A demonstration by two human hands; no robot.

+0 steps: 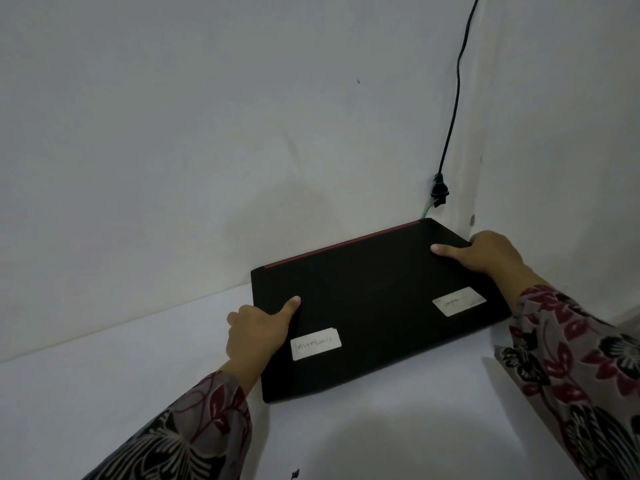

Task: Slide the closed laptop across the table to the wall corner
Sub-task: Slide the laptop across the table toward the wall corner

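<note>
**Closed laptop held at both sides near the wall corner**

A closed black laptop with a red strip along its hinge edge (374, 306) lies flat on the white bench (104, 393), its far edge close to the pale wall (207, 133) and its far right corner pushed toward the corner where the two walls meet. Whether it touches the wall cannot be told.

The left hand (256, 337) grips the laptop's left edge: the thumb lies on the lid and the fingers (239, 315) curl over the side, closed on the laptop. The right hand (485, 254) holds the right edge near the far corner in the same way, thumb flat on the lid, the other fingers wrapped down over the side. Both arms wear grey sleeves with a dark red and black flower pattern (588, 358).

Two white paper labels sit on the lid: one with handwriting (316, 343) just beside the left hand, one (459, 301) near the right wrist.

A black cable (457, 81) hangs down the wall to a black plug (439, 192) just above the laptop's far corner.
</note>
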